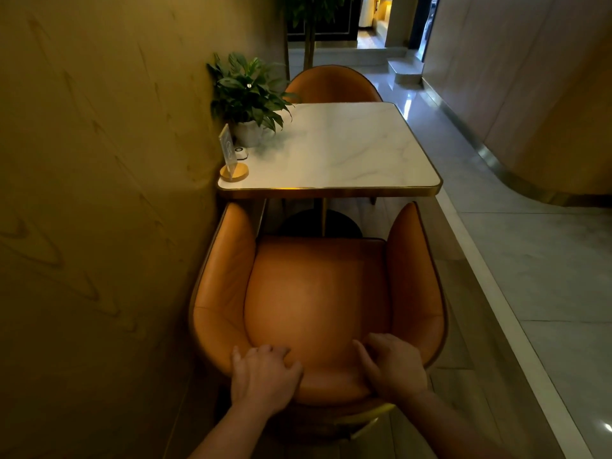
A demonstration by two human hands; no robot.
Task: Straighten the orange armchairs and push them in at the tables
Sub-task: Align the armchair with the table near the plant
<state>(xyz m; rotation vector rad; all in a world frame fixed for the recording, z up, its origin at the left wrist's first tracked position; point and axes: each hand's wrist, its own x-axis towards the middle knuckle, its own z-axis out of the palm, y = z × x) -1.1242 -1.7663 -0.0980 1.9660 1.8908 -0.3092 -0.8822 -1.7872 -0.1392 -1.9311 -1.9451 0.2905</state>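
Observation:
An orange armchair [318, 293] stands right below me, facing a white marble table [344, 150] with a gold rim. The tips of its armrests reach the table's near edge, and the seat is still outside it. My left hand [263, 379] grips the top of the backrest left of centre, fingers curled over the edge. My right hand [392, 366] grips the backrest right of centre in the same way. A second orange armchair [332, 84] stands at the far side of the table, its back showing above the tabletop.
A wood-panelled wall [99, 193] runs close along the left of the chair and table. On the table's left side stand a potted plant [246, 97], a card holder [230, 154] and a small round button. A glossy tiled aisle [530, 260] lies to the right.

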